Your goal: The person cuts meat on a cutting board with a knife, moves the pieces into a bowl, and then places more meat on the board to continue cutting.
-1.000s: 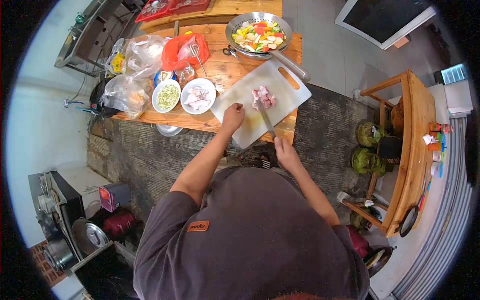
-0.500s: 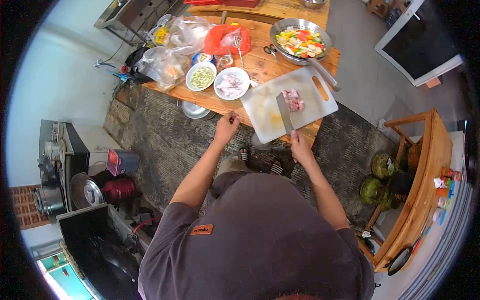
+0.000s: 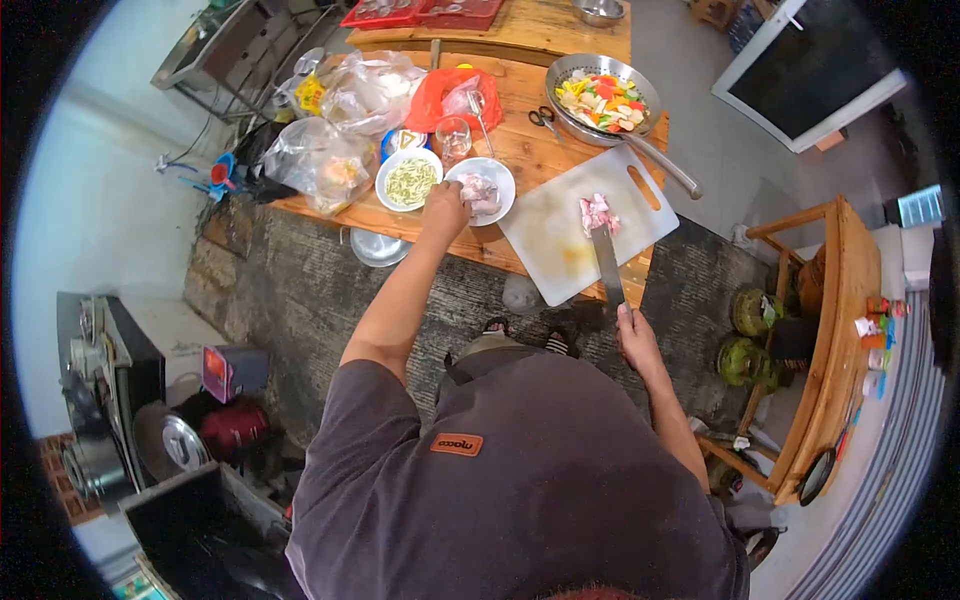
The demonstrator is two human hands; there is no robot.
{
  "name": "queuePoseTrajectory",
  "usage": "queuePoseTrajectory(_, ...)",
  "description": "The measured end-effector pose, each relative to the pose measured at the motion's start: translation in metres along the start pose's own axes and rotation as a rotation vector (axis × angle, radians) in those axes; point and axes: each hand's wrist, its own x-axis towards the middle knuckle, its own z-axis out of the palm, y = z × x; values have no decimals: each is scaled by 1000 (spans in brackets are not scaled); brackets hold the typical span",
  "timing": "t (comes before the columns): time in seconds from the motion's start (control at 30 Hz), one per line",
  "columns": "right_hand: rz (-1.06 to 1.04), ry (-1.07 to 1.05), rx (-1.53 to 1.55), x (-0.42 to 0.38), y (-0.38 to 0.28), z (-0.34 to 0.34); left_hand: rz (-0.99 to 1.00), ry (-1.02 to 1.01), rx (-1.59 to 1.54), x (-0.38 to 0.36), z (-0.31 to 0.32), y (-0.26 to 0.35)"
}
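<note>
My right hand [image 3: 638,338] is wrapped around the handle of a cleaver [image 3: 607,268]. Its blade tip touches a small heap of chopped raw meat [image 3: 598,214] on the white cutting board [image 3: 545,225]. My left hand [image 3: 447,208] is over the near left rim of a white bowl [image 3: 503,205] of raw meat pieces [image 3: 482,193]. Its fingers are curled together at the meat; what they hold, if anything, is hidden. Beside it stands another white bowl [image 3: 384,192] with shredded green vegetable [image 3: 410,182].
Behind the board, a steel colander [image 3: 565,68] of cut vegetables sits on a long-handled pan [image 3: 672,170]. Scissors [image 3: 541,117], a glass [image 3: 453,138], a red plastic bag [image 3: 425,105] and clear bags [image 3: 325,160] share the wooden table [image 3: 505,140]. A metal pot [image 3: 378,249] is lower down.
My left hand has moved forward from the table edge to the meat bowl. The cleaver has swung more upright and back toward me, its tip now at the meat's near edge.
</note>
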Motion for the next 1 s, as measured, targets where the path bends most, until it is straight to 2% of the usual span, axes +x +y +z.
queuePoseTrajectory(0.07, 56, 13, 26, -14, -17, 1, 54, -76, -14, 10, 0, -3)
queuePoseTrajectory(0.13, 77, -15, 177, -28, -35, 10, 107, -138, -52, 17, 8, -11)
queuePoseTrajectory(0.33, 66, 34, 395, -41, -43, 44, 76, -201, 85, 30, 24, -16)
queuePoseTrajectory(0.53, 90, 81, 402, -49, -52, 66, 189, -217, 118, 33, 17, -21)
queuePoseTrajectory(0.73, 134, 100, 440, -55, -59, 82, 136, -369, 33, 42, 2, -16)
queuePoseTrajectory(0.93, 137, 129, 403, -62, -63, 86, 209, -326, 51, 38, 8, -19)
queuePoseTrajectory(1.0, 140, 143, 405, -65, -66, 84, 324, -161, -9, 38, 20, -28)
